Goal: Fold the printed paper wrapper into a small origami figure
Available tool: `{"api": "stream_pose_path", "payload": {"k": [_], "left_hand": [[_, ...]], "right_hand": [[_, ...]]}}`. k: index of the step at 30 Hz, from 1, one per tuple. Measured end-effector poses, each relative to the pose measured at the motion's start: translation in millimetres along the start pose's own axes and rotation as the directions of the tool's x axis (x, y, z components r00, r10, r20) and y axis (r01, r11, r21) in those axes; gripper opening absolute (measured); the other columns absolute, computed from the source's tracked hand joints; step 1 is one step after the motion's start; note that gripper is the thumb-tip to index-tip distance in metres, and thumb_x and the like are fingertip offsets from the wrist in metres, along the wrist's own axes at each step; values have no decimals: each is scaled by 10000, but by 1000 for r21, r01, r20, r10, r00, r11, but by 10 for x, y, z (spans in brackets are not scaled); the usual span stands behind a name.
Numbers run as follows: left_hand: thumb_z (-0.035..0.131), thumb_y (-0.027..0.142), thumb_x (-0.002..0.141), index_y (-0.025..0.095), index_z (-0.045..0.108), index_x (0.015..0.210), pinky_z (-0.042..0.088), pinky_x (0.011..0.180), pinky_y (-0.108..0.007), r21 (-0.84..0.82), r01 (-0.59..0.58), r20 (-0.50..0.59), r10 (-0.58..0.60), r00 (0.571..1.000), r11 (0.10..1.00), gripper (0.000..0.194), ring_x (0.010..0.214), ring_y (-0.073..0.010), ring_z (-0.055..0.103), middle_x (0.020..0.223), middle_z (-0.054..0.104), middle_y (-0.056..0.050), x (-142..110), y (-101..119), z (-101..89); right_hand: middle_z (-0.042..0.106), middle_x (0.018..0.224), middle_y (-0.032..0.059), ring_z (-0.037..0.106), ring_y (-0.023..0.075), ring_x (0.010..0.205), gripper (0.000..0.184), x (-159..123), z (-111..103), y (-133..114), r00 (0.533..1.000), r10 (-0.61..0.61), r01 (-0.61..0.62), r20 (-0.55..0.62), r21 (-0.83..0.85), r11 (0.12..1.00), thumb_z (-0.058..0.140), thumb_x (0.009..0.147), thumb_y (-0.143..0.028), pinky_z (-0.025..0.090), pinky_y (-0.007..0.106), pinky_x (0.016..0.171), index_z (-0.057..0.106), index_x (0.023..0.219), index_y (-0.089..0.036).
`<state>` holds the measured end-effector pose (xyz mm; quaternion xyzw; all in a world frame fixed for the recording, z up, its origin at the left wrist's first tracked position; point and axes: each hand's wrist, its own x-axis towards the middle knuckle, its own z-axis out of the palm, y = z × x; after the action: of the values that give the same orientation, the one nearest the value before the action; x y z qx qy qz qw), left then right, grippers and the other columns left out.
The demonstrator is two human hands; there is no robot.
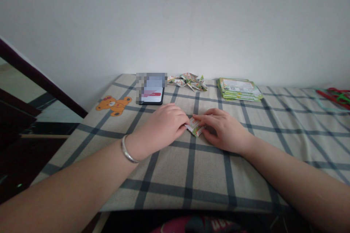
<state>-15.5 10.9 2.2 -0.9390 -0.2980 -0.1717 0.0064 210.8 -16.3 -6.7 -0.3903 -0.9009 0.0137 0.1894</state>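
A small folded piece of printed paper (195, 127), white and green, lies on the checked tablecloth (164, 174) between my hands. My left hand (168, 123) is closed at the paper's left side, with its thumb and fingertips on that edge. From the other side, my right hand (220, 127) grips the paper between thumb and fingers, covering its right part. Behind my hands sits a loose group of folded paper pieces (188, 80) with the same kind of print. A stack of flat printed sheets (240, 89) rests farther right.
A phone (153, 94) with a lit, partly blurred screen lies beyond my left hand. An orange bear figure (113, 105) is near the table's left edge. Red and green items (339, 96) lie at the far right. A white wall (191, 22) borders the table's back; dark railings (41, 76) stand left.
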Motion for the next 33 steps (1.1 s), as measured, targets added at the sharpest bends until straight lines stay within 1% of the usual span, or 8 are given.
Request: {"api": "stream_pose_path", "payload": {"k": [7,11,15,20,24,26,30,33], "left_hand": [[597,211,871,171,660,861,430,924,-381,45,14,-25,-13,1000,999,75,958,-210,584,896,666,-40,-1,14,0],[579,210,881,170,650,844,439,893,-371,-14,27,-51,-27,998,1000,90,922,-202,589,865,661,-38,14,4,21],[589,200,866,171,626,810,449,817,-333,-101,73,-63,-80,995,992,73,873,-191,581,819,644,-25,34,15,23],[608,167,831,175,628,806,448,829,-337,-168,131,-81,-146,986,977,33,859,-188,586,813,652,-19,39,38,18],[607,159,827,172,627,814,449,808,-332,-194,152,-126,-178,976,969,27,840,-183,588,810,657,-12,34,42,24],[607,164,828,173,627,817,451,795,-326,-202,150,-145,-181,973,968,25,833,-180,590,811,659,-11,33,41,28],[603,181,836,173,633,826,457,773,-319,-216,157,-145,-190,971,964,32,818,-178,595,806,662,-15,35,38,30],[607,180,836,177,636,827,456,778,-319,-211,150,-124,-178,976,966,30,817,-175,596,808,665,-12,34,22,33]], "right_hand": [[679,1129,105,582,245,1067,290,-27,-19,44,998,-55,55,-11,20,998,613,799,-215,517,403,898,649,1085,-182],[687,1135,92,609,232,1044,242,-27,-13,65,994,-106,108,-36,51,993,630,834,-283,523,392,890,633,1053,-177],[698,1109,80,642,210,999,175,-29,-8,70,991,-130,131,-25,41,991,599,882,-278,522,364,875,623,1016,-168],[699,1123,80,653,214,1008,314,-39,-26,68,989,-141,144,-54,42,989,652,855,-367,522,358,876,603,1088,-163],[687,1164,94,649,230,1040,461,-45,-43,69,989,-141,143,-39,55,988,690,809,-466,526,372,883,581,1147,-172],[680,1185,95,646,233,1054,438,-44,-40,65,989,-146,147,-35,42,988,677,825,-448,527,377,890,579,1157,-179],[682,1183,84,650,222,1047,290,-37,-20,52,985,-163,163,-50,-12,987,586,900,-313,537,385,884,590,1155,-175],[681,1182,91,649,223,1046,312,-30,-21,48,984,-174,174,-48,-3,985,608,876,-286,545,393,882,600,1161,-160]]}}
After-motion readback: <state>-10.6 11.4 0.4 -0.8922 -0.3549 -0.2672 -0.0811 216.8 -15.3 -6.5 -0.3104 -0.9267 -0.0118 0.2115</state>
